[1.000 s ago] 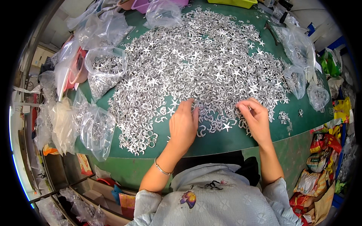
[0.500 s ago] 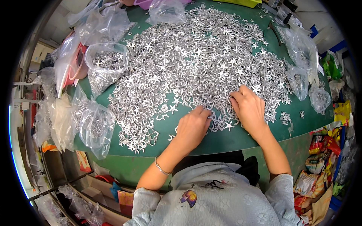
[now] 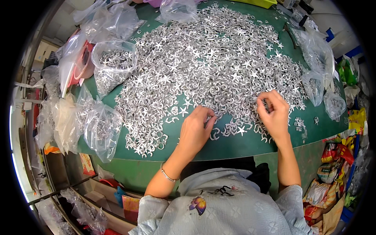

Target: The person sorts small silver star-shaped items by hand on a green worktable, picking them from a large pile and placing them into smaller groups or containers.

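Observation:
A wide heap of small silver metal pieces (image 3: 219,70), among them rings, curved bits and star shapes, covers much of the green table (image 3: 188,150). At the heap's near edge is my left hand (image 3: 197,127), its fingers curled and the thumb close to them. Farther right, over the heap's right front part, my right hand (image 3: 276,115) bends its thumb and forefinger toward each other in a pinch. Whatever lies between the fingertips of either hand is too small to make out. A silver star (image 3: 241,130) lies on the table between my hands.
Clear plastic bags of metal pieces (image 3: 103,129) hang over the table's left edge. An open bag (image 3: 113,66) stands beside a pink basket (image 3: 84,62). More bags (image 3: 313,84) lie at the right. A yellow tray (image 3: 260,3) sits at the far edge, and colourful packages (image 3: 329,168) are stacked at right.
My right hand has moved right across the heap, away from my left hand. The left hand has shifted slightly left, its thumb now showing beside the curled fingers.

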`<move>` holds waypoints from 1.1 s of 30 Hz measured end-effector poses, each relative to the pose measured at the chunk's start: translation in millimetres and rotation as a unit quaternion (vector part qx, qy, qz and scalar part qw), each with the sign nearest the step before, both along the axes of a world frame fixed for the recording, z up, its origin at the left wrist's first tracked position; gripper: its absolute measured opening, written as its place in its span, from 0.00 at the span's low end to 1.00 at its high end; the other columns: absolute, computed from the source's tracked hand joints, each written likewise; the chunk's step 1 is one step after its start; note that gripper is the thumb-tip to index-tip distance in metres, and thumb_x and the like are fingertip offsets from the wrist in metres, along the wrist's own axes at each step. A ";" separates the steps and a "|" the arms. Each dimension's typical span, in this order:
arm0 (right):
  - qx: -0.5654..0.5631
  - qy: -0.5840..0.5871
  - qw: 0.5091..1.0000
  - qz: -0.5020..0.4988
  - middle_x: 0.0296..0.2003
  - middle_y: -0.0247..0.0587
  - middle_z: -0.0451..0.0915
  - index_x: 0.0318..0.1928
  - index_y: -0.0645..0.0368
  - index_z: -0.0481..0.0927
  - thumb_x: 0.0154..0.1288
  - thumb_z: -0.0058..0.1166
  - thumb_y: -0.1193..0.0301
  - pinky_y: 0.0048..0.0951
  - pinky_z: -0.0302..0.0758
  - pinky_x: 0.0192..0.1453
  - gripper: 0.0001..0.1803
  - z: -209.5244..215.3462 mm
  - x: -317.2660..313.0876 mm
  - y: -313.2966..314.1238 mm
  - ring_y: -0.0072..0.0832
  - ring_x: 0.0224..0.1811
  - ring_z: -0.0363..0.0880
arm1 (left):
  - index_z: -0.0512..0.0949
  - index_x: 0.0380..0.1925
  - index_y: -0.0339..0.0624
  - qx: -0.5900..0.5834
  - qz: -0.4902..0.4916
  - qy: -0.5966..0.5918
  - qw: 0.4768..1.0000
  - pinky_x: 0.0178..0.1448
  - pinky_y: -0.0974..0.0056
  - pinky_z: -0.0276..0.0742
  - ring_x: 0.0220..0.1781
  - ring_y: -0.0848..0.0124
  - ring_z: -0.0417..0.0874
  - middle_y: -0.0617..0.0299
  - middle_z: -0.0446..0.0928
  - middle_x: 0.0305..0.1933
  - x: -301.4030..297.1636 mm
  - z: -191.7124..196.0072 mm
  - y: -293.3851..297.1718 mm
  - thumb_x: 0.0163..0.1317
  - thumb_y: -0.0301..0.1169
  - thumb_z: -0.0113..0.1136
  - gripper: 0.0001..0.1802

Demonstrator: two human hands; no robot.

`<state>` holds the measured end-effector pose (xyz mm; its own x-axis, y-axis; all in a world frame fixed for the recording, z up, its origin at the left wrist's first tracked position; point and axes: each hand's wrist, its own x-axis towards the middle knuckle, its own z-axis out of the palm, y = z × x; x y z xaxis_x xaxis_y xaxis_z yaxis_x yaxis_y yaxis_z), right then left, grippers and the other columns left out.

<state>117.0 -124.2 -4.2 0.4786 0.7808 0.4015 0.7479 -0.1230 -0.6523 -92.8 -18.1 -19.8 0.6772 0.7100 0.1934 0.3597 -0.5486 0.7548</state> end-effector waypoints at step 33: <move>-0.069 -0.052 0.995 0.042 0.33 0.45 0.80 0.45 0.61 0.80 0.60 0.61 0.67 0.38 0.73 0.30 0.14 20.2 -15.6 7.1 0.42 0.27 0.79 | 0.81 0.42 0.39 -0.111 0.025 -0.042 0.993 0.32 0.67 0.71 0.28 0.71 0.76 0.61 0.75 0.28 27.1 2.4 8.8 0.60 0.23 0.61 0.10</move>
<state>101.4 -117.1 16.0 0.3706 0.8678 0.3312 0.8216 -0.1400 -0.5526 -65.7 -9.3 -17.5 0.6278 0.7740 0.0825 0.3127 -0.3479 0.8838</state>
